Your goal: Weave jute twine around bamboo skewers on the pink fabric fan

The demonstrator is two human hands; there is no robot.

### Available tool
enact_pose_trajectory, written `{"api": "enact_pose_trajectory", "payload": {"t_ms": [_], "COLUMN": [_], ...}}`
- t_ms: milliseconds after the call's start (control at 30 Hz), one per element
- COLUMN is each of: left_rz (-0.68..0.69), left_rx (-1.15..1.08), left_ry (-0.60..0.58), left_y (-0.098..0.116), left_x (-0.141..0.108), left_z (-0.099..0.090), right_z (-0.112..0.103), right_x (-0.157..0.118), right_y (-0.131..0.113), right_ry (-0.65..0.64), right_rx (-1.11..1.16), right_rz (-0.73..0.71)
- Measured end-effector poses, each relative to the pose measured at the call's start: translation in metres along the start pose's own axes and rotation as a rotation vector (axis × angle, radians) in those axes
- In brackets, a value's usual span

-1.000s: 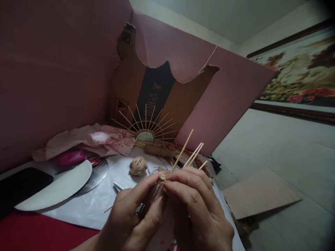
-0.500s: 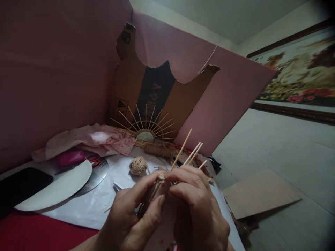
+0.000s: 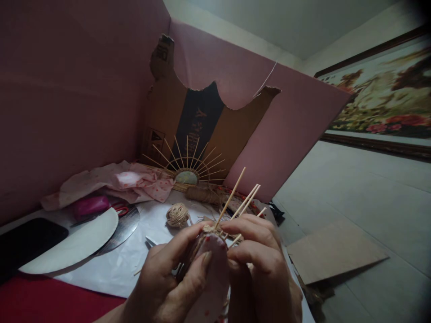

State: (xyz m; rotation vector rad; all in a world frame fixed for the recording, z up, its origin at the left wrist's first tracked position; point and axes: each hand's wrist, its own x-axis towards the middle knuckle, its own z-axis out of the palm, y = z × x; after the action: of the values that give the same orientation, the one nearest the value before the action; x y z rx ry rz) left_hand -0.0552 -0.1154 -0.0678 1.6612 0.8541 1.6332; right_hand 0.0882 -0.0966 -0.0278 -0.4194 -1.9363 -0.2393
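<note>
My left hand [image 3: 178, 269] pinches a fabric-covered piece [image 3: 212, 273], pale with red dots and edged with twine, between thumb and fingers. Several thin bamboo sticks [image 3: 232, 197] stick out from its far edge, pointing up and to the right. My right hand [image 3: 262, 260] is closed around the edge where the sticks join, its fingers curled over them. The right fingertips and the piece's lower part are partly hidden. Just beyond my hands lies a ball of twine [image 3: 178, 215]. The tips of a metal tool [image 3: 150, 242] show beside my left hand.
A half-round fan of sticks [image 3: 187, 176] leans against cut cardboard [image 3: 161, 107] at the back. On the left are crumpled dotted fabric [image 3: 101, 184], red-handled scissors [image 3: 121, 209], a white half disc [image 3: 74, 246] and a black phone [image 3: 37, 233]. A twine roll [image 3: 202, 194] lies behind the ball.
The held piece has turned so its dotted fabric face now shows between my hands. My right hand has shifted slightly right and down, and the longest stick's base has moved left.
</note>
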Motion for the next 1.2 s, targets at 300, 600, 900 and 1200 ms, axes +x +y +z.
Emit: {"api": "enact_pose_trajectory", "payload": {"t_ms": [300, 600, 900, 1200], "left_rz": [-0.013, -0.164, -0.189, -0.113], "left_rx": [-0.027, -0.206, -0.152, -0.180], "left_ry": [0.063, 0.280, 0.438, 0.120], "left_y": [-0.005, -0.002, 0.001, 0.005], "left_x": [-0.002, 0.015, 0.028, 0.006], "left_z": [0.000, -0.006, -0.021, 0.001], "right_z": [0.002, -0.020, -0.061, -0.031], "right_x": [0.001, 0.010, 0.018, 0.014], "right_y": [0.003, 0.009, 0.043, 0.006], "right_ry": [0.128, 0.088, -0.454, -0.125], "right_rx": [0.013, -0.096, -0.492, -0.261], "right_rz": [-0.006, 0.139, 0.251, 0.022]}}
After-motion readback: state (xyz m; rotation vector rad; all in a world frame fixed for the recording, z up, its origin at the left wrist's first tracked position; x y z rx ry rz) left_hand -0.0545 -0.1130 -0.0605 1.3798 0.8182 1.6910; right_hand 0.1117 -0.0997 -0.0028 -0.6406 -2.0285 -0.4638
